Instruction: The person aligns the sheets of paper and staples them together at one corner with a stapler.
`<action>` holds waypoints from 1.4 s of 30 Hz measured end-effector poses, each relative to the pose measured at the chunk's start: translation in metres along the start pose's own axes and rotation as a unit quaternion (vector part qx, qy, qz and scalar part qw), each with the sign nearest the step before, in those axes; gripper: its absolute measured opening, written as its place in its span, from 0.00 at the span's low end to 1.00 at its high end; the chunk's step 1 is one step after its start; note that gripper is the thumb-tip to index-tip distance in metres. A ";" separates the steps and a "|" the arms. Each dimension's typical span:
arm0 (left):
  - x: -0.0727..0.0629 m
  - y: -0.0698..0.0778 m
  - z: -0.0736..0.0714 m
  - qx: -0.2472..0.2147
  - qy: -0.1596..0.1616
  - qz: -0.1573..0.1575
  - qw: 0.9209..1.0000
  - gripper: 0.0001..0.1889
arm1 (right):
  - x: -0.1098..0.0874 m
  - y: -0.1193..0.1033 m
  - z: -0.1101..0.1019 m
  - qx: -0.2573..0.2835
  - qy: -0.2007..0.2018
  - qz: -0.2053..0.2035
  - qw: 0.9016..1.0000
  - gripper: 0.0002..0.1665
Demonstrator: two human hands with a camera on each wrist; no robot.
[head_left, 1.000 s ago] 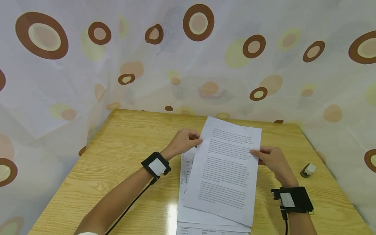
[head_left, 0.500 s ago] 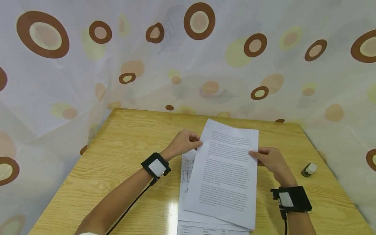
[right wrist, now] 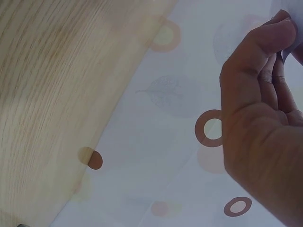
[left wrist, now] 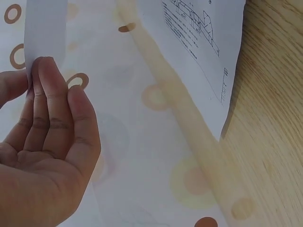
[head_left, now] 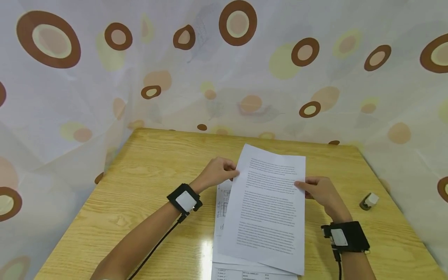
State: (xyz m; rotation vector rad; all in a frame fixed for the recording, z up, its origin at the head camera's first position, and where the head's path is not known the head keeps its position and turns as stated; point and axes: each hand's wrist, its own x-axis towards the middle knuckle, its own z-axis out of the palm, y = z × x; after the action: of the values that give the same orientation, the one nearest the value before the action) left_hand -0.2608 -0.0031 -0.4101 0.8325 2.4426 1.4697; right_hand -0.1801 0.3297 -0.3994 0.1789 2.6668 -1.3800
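Observation:
A white sheet of printed text (head_left: 267, 206) is held up over the wooden table (head_left: 150, 186), tilted toward me. My left hand (head_left: 218, 171) pinches its left edge near the top; the sheet's edge (left wrist: 45, 33) shows between my thumb and fingertips in the left wrist view. My right hand (head_left: 316, 190) pinches the right edge, and a corner of the paper (right wrist: 289, 9) shows at its fingertips. Under the held sheet lies a stack of papers (head_left: 222, 212), the top one bearing line drawings (left wrist: 199, 28).
A small dark bottle with a white cap (head_left: 368, 201) lies on the table's right side. A white curtain with brown and yellow circles (head_left: 224, 70) hangs around the table's back and sides. Both wrists wear black bands with cables.
The held sheet has shifted slightly left and turned a little straighter, its top edge lower. Both hands keep their pinch and have moved with it.

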 end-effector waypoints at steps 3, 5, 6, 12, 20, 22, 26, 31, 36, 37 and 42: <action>0.000 -0.002 -0.001 -0.001 0.000 -0.003 1.000 0.06 | 0.001 -0.002 0.003 -0.003 -0.001 0.003 1.000 0.30; 0.000 -0.003 -0.001 -0.001 -0.001 -0.006 1.000 0.06 | 0.002 -0.002 0.004 -0.005 -0.001 0.005 1.000 0.29; 0.000 -0.003 -0.001 -0.001 -0.003 -0.007 1.000 0.06 | 0.002 -0.002 0.004 -0.006 -0.002 0.007 1.000 0.29; -0.001 -0.006 -0.003 -0.003 -0.008 -0.014 1.000 0.06 | 0.004 0.000 0.008 -0.005 -0.012 0.007 1.000 0.29; -0.002 -0.010 -0.001 -0.009 -0.015 -0.027 0.999 0.06 | 0.006 0.001 0.013 -0.008 -0.014 0.013 1.000 0.25; -0.002 -0.011 -0.001 -0.009 -0.017 -0.033 0.999 0.06 | 0.006 0.002 0.014 -0.010 -0.014 0.015 1.000 0.25; -0.003 -0.013 0.000 -0.008 -0.018 -0.042 0.999 0.06 | 0.008 0.005 0.016 -0.008 -0.017 0.019 1.000 0.25; -0.004 -0.015 0.001 -0.005 -0.018 -0.042 0.999 0.06 | 0.009 0.009 0.017 -0.008 -0.023 0.027 0.999 0.26; -0.005 -0.015 0.001 -0.001 -0.015 -0.051 0.999 0.07 | 0.012 0.009 0.021 -0.009 -0.017 0.031 0.999 0.26; -0.006 -0.016 0.001 -0.001 -0.014 -0.055 0.998 0.07 | 0.012 0.009 0.022 -0.010 -0.016 0.029 0.999 0.26; -0.008 -0.017 -0.001 0.000 -0.004 -0.080 0.997 0.08 | 0.013 0.010 0.026 -0.011 -0.018 0.023 0.999 0.26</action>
State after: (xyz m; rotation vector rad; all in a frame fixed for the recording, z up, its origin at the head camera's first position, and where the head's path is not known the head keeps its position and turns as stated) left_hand -0.2612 -0.0141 -0.4249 0.6239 2.4396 1.4055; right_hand -0.1899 0.3146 -0.4242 0.2098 2.6300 -1.3254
